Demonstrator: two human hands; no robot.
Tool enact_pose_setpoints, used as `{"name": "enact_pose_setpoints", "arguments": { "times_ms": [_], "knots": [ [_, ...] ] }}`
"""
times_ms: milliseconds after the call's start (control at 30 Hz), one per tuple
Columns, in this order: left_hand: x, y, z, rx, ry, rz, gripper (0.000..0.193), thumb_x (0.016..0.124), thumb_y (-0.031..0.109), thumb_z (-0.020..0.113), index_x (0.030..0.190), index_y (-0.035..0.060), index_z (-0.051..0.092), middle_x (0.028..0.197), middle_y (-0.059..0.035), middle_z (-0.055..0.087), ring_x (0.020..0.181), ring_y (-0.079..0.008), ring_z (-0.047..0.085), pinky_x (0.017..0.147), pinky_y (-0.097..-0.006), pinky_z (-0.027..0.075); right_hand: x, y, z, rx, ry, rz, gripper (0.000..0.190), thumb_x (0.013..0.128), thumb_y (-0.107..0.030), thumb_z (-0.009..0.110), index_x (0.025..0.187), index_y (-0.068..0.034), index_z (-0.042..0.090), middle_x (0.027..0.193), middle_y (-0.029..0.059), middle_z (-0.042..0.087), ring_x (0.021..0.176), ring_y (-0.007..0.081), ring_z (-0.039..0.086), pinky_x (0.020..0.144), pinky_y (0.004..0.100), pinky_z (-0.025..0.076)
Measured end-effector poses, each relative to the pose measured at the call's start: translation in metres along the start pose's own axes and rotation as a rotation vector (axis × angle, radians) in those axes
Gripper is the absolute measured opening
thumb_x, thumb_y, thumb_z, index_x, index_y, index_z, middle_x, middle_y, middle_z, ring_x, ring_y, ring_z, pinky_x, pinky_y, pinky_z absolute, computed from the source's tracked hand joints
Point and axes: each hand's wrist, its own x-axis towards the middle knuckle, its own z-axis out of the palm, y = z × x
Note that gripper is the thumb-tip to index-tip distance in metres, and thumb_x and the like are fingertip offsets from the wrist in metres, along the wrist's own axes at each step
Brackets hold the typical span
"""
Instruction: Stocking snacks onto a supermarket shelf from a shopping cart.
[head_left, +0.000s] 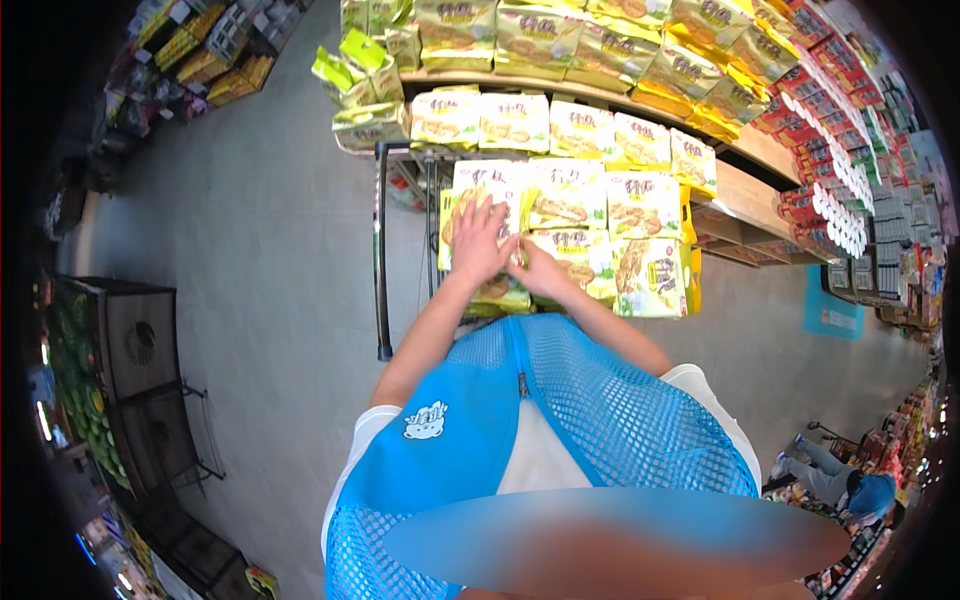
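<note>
Yellow-and-white snack packs lie in rows on a cart before me. My left hand rests spread over a snack pack at the cart's left side, its fingers pointing away from me. Just right of it, my right hand has its fingertips near the left thumb, at the edge of the packs; whether they pinch anything is hidden. Beside my right hand lies another pack. Further right are an upper pack and a lower, turned pack. The cart's black handle bar stands left of the packs.
Beyond the cart, a wooden shelf holds more yellow packs, with red packages to its right. Black crates and green produce stand at the left. A person in blue is at the lower right, by a shopping cart.
</note>
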Motion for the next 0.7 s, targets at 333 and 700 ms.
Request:
{"name": "enact_pose_setpoints", "arguments": {
  "times_ms": [333,700],
  "knots": [
    [0.020,0.006,0.024,0.069,-0.048,0.035,0.062,0.097,0.042,0.054,0.153,0.0165,0.043,0.162,-0.0090,0.033,0.151,-0.0352,0.023,0.123,-0.0550,0.014,0.065,0.029,-0.137,0.030,0.110,0.053,0.051,0.095,-0.035,0.065,0.129,0.002,0.062,0.124,0.0224,0.068,0.113,0.0332,0.067,0.099,0.0404,0.052],
    [0.009,0.016,0.003,0.042,-0.089,0.005,0.061,0.095,0.037,0.055,0.151,0.0154,0.045,0.161,-0.0102,0.034,0.150,-0.0385,0.023,0.122,-0.0579,0.016,0.261,-0.118,-0.382,-0.503,1.069,-0.624,0.073,0.088,-0.030,0.073,0.147,-0.003,0.040,0.145,0.0224,0.049,0.133,0.0400,0.048,0.112,0.0488,0.040]
  ]
}}
